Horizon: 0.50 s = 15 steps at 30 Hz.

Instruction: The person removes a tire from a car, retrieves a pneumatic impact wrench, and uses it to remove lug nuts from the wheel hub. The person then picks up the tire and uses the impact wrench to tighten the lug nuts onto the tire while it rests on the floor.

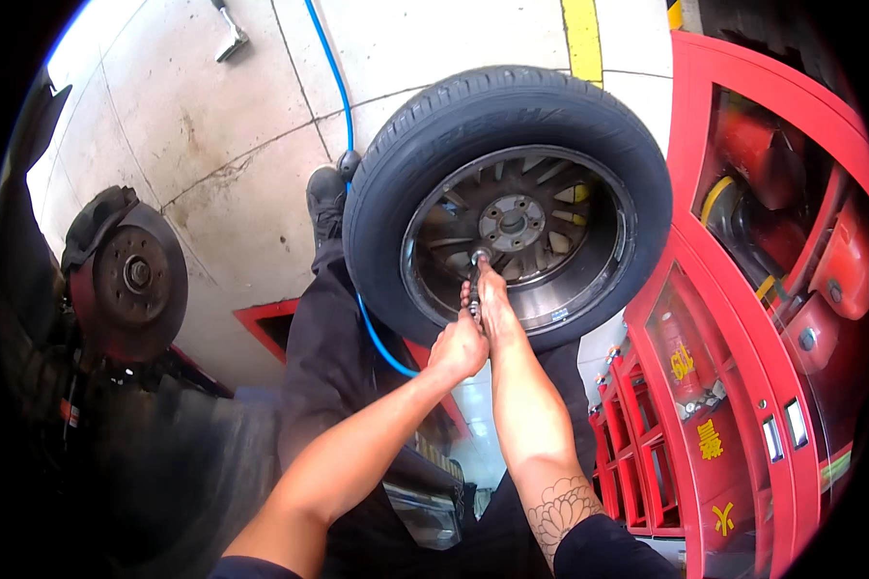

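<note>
A wheel with a black tire (pixel 381 227) stands tilted in front of me, its hollow inner side facing up towards me. Both of my hands reach into the rim (pixel 589 280) and hold a slim hand tool with a round metal head (pixel 480 256), which sits beside the wheel hub (pixel 511 223). My right hand (pixel 492 294) is wrapped round the tool's upper part. Lower down, my left hand (pixel 461 345) closes on its rear end. A blue air hose (pixel 375 340) runs past the tire and disappears behind my left forearm; its joint with the tool is hidden.
At left stands a brake disc with caliper (pixel 130 280) on a vehicle hub. Red glass-doored cabinets (pixel 719 318) with a fire extinguisher (pixel 679 352) rise close at right. A metal-headed tool (pixel 230 41) lies on the tiled floor beyond, near a yellow stripe (pixel 582 39). My shoe (pixel 326 198) touches the hose.
</note>
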Motion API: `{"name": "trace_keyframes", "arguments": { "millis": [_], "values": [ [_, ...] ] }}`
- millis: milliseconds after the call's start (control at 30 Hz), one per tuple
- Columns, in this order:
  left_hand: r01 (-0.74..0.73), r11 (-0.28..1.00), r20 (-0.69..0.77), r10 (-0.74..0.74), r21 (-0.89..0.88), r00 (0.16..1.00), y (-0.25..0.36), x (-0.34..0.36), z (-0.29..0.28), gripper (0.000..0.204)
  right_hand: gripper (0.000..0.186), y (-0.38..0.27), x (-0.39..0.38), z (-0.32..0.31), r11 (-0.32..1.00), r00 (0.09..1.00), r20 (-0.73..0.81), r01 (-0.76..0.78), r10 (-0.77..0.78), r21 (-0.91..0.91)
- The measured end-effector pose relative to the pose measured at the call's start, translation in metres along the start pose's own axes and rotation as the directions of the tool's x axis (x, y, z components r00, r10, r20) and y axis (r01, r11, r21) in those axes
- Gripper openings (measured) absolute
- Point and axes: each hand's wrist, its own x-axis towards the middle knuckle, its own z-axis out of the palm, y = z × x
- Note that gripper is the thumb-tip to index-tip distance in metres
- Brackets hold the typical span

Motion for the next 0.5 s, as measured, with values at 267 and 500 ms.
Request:
{"name": "trace_keyframes", "arguments": {
  "millis": [267, 500],
  "values": [
    [-0.064, 0.993, -0.001, 0.065, -0.099, 0.998, 0.022, -0.003, -0.008, 0.041, 0.05, -0.047, -0.014, -0.014, 0.977, 0.98, -0.058, 0.196, -0.192, 0.079],
    [-0.097, 0.995, -0.003, 0.097, -0.034, 0.995, 0.017, 0.008, 0.004, 0.04, 0.058, -0.04, 0.004, -0.033, 0.966, 0.99, -0.031, 0.139, -0.135, 0.217]
  ]
}}
